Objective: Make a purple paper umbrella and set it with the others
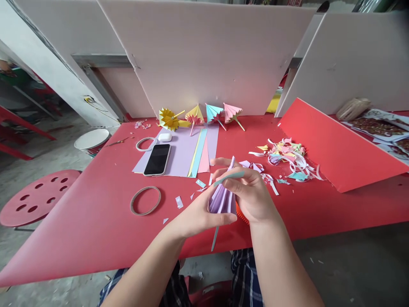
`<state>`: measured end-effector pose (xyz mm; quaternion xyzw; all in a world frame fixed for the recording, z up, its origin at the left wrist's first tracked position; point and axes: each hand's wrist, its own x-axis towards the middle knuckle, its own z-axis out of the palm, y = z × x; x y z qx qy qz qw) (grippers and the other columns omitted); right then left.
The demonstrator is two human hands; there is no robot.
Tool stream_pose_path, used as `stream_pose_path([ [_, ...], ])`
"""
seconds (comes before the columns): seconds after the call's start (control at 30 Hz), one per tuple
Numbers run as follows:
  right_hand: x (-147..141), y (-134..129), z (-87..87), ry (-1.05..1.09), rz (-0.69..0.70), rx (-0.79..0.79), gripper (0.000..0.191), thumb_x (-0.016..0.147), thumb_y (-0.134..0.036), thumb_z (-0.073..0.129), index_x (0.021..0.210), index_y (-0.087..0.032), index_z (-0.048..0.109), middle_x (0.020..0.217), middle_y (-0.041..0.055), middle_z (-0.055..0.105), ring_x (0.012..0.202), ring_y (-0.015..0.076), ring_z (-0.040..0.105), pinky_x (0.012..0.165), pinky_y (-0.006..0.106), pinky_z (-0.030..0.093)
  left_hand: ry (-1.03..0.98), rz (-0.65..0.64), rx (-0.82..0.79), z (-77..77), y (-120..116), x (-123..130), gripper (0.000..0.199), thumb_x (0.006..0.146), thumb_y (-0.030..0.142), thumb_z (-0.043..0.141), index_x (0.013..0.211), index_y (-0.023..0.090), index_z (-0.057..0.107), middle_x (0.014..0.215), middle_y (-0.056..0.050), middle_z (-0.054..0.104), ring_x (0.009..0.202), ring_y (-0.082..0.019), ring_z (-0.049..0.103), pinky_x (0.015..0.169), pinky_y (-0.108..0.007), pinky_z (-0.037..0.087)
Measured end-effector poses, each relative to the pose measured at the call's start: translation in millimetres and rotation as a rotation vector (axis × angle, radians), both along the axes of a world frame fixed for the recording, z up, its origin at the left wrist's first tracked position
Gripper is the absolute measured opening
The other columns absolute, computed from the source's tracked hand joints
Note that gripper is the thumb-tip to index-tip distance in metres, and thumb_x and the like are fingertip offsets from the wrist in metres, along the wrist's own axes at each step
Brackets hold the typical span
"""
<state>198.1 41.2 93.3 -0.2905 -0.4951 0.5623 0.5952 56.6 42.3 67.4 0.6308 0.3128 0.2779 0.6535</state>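
Purple pleated paper (220, 201): it sits between my two hands, just in from the table's near edge, folds fanning downward, a narrow purple tip poking up among my fingers.
Left hand (198, 215): closed around the pleats from the left, thumb straight along their lower edge; I take this grip as keeping the folds gathered. The fingertips behind are hidden.
Right hand (257, 198): on the far side of the pleats, thumb and bent fingers pinching a teal strip (229, 176), probably to keep it snug across the upper folds. The outer fingers curl loosely above.
Thin stick (215, 239): it points down below my left thumb, clear of both palms; whether it joins the pleats I cannot tell.
Orange toothed piece (242, 213): partly covered by my right hand, so I cannot say what it is.
Paper umbrellas (214, 113): in a row at the back against the pale board (207, 55), likely there to stay uncrushed.
Phone (157, 160): lying on the coloured sheets (182, 155), perhaps weighing them down.
Tape roll (145, 200): flat on the red table (105, 221), left of my hands, seemingly within easy reach.
Paper scraps (287, 157): heaped to the right, apparently out of my way.
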Motion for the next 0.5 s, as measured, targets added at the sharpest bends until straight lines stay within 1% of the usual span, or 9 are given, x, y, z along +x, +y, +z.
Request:
stream_pose_path([
  [0.07, 1.1, 0.0, 0.5, -0.05, 0.004, 0.017, 0.008, 0.072, -0.021, 0.068, 0.072, -0.028, 0.071, 0.089, 0.0001, 0.061, 0.095, 0.0165, 0.055, 0.078, 0.03, 0.046, -0.021, -0.044, -0.023, 0.4, -0.7, 1.7, 0.063, 0.072, 0.028, 0.068, 0.129, 0.026, 0.041, 0.121, -0.008, 0.054, 0.108, -0.027, 0.053, 0.082, -0.04, 0.049],
  [0.13, 1.4, -0.2, 0.8, -0.081, 0.02, 0.028, 0.006, 0.072, -0.021, 0.068, 0.073, -0.027, 0.071, 0.086, -0.0003, 0.059, 0.084, 0.0132, 0.056, 0.07, 0.027, 0.045, -0.038, -0.075, -0.054, 1.1, -1.1, 2.8, 0.063, 0.071, 0.029, 0.069, 0.128, 0.024, 0.041, 0.121, -0.008, 0.052, 0.109, -0.027, 0.051, 0.083, -0.039, 0.048],
  [0.17, 1.2, -0.4, 1.1, -0.087, 0.038, 0.031, 0.006, 0.072, -0.021, 0.068, 0.073, -0.026, 0.071, 0.085, -0.0005, 0.058, 0.08, 0.0118, 0.055, 0.068, 0.026, 0.045, -0.044, -0.082, -0.072, 1.6, -1.5, 3.4, 0.062, 0.071, 0.029, 0.069, 0.126, 0.023, 0.042, 0.119, -0.008, 0.053, 0.107, -0.026, 0.051, 0.081, -0.037, 0.048],
  [0.23, -0.1, -1.1, 1.7, -0.086, 0.067, 0.035, 0.007, 0.073, -0.02, 0.068, 0.074, -0.026, 0.071, 0.083, -0.0007, 0.056, 0.075, 0.0103, 0.054, 0.064, 0.025, 0.044, -0.047, -0.073, -0.103, 3.0, -2.6, 5.4, 0.055, 0.071, 0.029, 0.068, 0.12, 0.021, 0.046, 0.106, -0.006, 0.057, 0.097, -0.022, 0.055, 0.076, -0.034, 0.048],
  [0.33, -3.0, -2.1, 2.5, -0.078, 0.088, 0.024, 0.01, 0.074, -0.019, 0.066, 0.074, -0.027, 0.071, 0.078, -0.0014, 0.053, 0.07, 0.0086, 0.051, 0.061, 0.024, 0.042, -0.064, -0.025, -0.112, 5.5, -5.2, 9.9, 0.033, 0.074, 0.028, 0.066, 0.102, 0.019, 0.052, 0.082, 0.0, 0.056, 0.078, -0.015, 0.055, 0.066, -0.027, 0.046],
  [0.43, -4.4, -2.7, 3.4, -0.035, 0.094, -0.003, 0.01, 0.074, -0.019, 0.066, 0.073, -0.027, 0.071, 0.074, -0.0023, 0.049, 0.067, 0.0071, 0.049, 0.059, 0.022, 0.041, -0.082, 0.018, -0.132, 7.3, -7.6, 13.0, 0.027, 0.075, 0.024, 0.064, 0.099, 0.019, 0.052, 0.075, 0.003, 0.054, 0.07, -0.012, 0.052, 0.06, -0.024, 0.043],
  [0.5, -2.9, -3.1, 4.6, 0.027, 0.095, -0.014, 0.008, 0.073, -0.019, 0.067, 0.073, -0.026, 0.07, 0.077, -0.0021, 0.05, 0.071, 0.008, 0.051, 0.063, 0.023, 0.043, -0.072, 0.009, -0.173, 8.0, -8.8, 13.1, 0.025, 0.074, 0.024, 0.064, 0.095, 0.017, 0.053, 0.071, 0.003, 0.054, 0.066, -0.011, 0.052, 0.059, -0.023, 0.042],
])
